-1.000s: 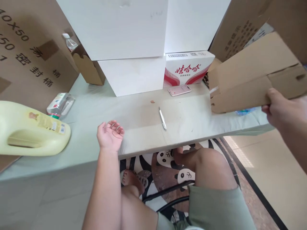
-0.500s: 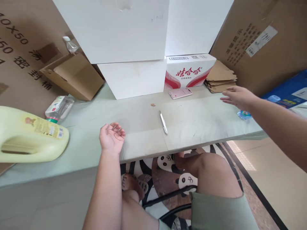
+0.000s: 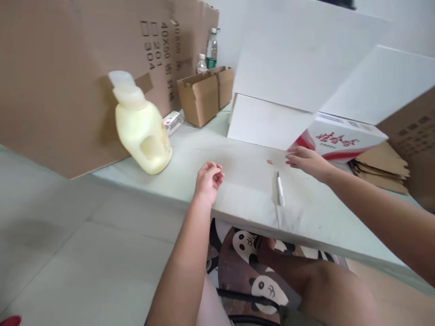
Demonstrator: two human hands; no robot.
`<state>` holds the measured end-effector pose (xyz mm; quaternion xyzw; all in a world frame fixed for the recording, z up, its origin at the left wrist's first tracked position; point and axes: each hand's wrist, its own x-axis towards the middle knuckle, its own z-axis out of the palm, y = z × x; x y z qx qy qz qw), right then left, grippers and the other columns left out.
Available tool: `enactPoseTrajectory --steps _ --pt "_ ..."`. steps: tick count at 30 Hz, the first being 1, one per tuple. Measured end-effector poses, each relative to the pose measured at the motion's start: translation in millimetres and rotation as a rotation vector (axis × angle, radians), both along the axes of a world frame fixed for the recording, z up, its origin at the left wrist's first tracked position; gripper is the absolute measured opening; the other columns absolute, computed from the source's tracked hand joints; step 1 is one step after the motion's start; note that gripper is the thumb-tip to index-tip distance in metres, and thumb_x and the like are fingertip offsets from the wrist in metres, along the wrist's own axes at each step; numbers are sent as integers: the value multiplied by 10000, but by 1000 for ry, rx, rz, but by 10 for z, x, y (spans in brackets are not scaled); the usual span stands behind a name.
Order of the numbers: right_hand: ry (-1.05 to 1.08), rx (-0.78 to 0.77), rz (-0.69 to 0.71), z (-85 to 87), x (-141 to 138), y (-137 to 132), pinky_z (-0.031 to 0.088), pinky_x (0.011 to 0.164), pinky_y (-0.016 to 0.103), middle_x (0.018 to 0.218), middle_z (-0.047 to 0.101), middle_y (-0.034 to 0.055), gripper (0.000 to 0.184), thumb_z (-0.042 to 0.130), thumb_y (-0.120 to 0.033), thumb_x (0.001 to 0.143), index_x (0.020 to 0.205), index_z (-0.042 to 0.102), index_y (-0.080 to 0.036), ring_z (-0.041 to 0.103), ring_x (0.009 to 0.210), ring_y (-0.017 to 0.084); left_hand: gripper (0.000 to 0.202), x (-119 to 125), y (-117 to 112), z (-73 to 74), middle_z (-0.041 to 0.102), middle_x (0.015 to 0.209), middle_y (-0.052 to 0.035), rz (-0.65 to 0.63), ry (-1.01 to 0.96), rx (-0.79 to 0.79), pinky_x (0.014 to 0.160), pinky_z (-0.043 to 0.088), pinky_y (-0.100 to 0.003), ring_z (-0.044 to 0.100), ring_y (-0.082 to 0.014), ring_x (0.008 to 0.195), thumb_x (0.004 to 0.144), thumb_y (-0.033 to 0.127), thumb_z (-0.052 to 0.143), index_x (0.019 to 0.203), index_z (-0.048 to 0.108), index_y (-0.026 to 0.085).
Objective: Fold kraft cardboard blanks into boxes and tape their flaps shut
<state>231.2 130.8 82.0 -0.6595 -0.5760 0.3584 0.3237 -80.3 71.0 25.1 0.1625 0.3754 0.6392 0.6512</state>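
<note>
My left hand (image 3: 208, 182) is over the table's front part, its fingers loosely curled and nothing seen in them. To its left stands a pale yellow jug (image 3: 144, 136) with a handle. My right hand (image 3: 307, 164) reaches in from the right, fingers stretched out and empty, in front of the white and red carton (image 3: 340, 141). Below and left of that hand lies a white craft knife (image 3: 280, 190), its thin tip pointing away from me. A small brown scrap (image 3: 269, 161) is just left of the right fingertips. The phone is out of sight, perhaps behind my right hand.
Large white boxes (image 3: 272, 122) stand along the table's back. An open brown carton (image 3: 205, 97), a clear bottle (image 3: 211, 50) and a plastic container (image 3: 172, 121) are at the back left. Flattened cardboard (image 3: 382, 165) is stacked at right. A big cardboard sheet (image 3: 78, 81) stands left.
My view has swung left, showing more floor and the whole jug. My right hand has come leftward from beyond the cardboard stack toward the table's middle. My left hand has turned, its fingers more curled.
</note>
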Motion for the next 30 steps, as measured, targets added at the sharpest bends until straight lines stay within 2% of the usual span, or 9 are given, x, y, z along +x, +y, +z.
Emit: enactPoseTrajectory --steps 5,10,12,14,17,21,24,27,30 --pt "-382 5 273 -58 -1360 607 576 800 400 1067 729 97 361 668 -319 800 1145 632 -218 703 858 236 310 -260 -23 25 618 767 46 19 -72 1 495 379 -161 552 -38 533 532 173 715 741 488 201" --pt "-581 187 453 -7 -2531 1241 479 1067 473 1277 665 122 368 645 -242 831 1197 645 -208 659 1135 302 217 -443 35 -1 556 636 45 32 -134 -10 518 347 -198 545 -64 517 525 201 620 666 454 194" --pt "-663 304 479 68 -2911 1471 435 1126 476 1416 555 165 403 625 -213 850 1250 624 -159 614 1231 310 177 -497 66 -27 506 569 43 52 -150 -3 540 345 -219 543 -81 519 521 208 574 635 440 196" --pt "-689 402 444 174 -3226 1665 420 1142 493 1591 332 184 455 628 -186 847 1298 591 -134 584 1281 323 167 -541 99 -52 499 568 37 71 -165 -3 560 338 -238 542 -88 529 515 208 558 629 437 197" --pt "-718 492 359 335 -3548 1907 424 1115 599 1689 73 143 486 626 -171 848 1331 571 -159 587 1274 386 179 -594 155 -75 515 597 28 70 -184 -25 567 318 -264 527 -95 527 498 218 560 627 437 201" --pt "-750 417 373 421 -3682 2138 395 1144 649 1542 415 138 378 673 -210 835 1213 663 -203 503 1349 420 202 -639 201 -77 515 595 26 48 -177 -37 574 313 -279 517 -109 529 481 226 573 626 434 212" --pt "-752 414 421 438 -3565 2081 374 1187 597 1395 562 150 280 674 -169 808 1085 706 -189 476 1373 394 181 -652 200 -79 506 592 27 70 -167 -32 575 321 -272 501 -102 530 497 222 560 623 431 210" --pt "-681 544 451 506 -3196 1654 368 1207 537 1288 642 97 160 634 -154 822 943 711 -225 537 1317 346 148 -656 175 -102 490 588 25 153 -128 -35 580 333 -263 487 -98 530 548 203 553 628 429 208" --pt "-538 622 366 548 -2529 878 472 1092 563 1087 692 50 91 607 -246 855 817 677 -288 679 1037 307 137 -665 137 -132 470 608 27 351 12 -62 619 367 -264 494 -113 575 655 187 578 665 444 216"
